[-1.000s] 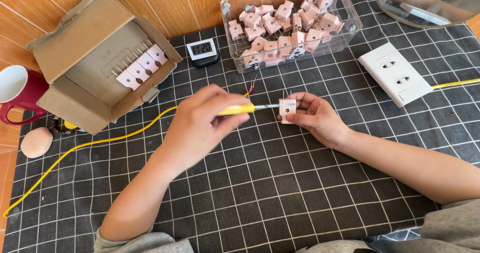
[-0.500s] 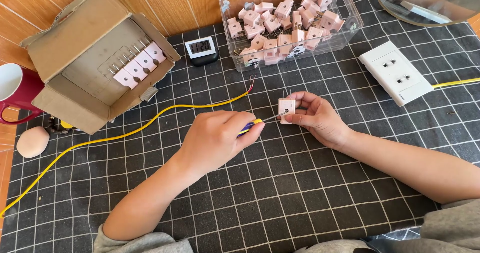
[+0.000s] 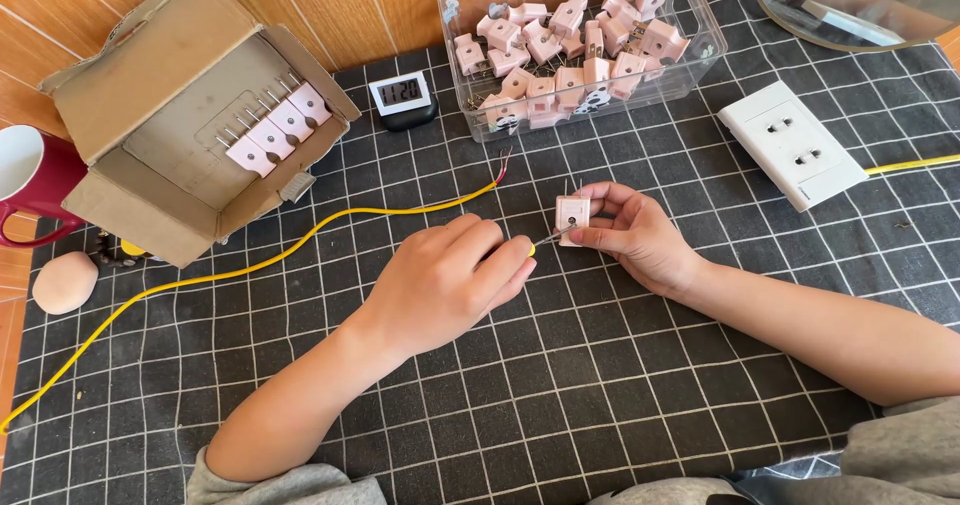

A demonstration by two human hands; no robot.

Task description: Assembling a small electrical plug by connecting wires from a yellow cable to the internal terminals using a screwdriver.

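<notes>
- Our right hand point(image 3: 640, 237) pinches the small pink plug point(image 3: 572, 212) by its sides; light, rigid plastic, prongs upward.
- Our left hand point(image 3: 445, 285) is closed around the yellow-handled screwdriver point(image 3: 535, 244), tip at the plug.

Soft, even daylight fills the scene, bright without harsh glare. Shadows under both forearms are faint and short. Everything looks sharp, with slight wide-angle bending toward the edges.

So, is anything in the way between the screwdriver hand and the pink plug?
Nothing visible. The left hand holds a yellow-handled screwdriver whose tip reaches the pink plug, gripped by the right hand. The yellow wire lies behind them.
</notes>
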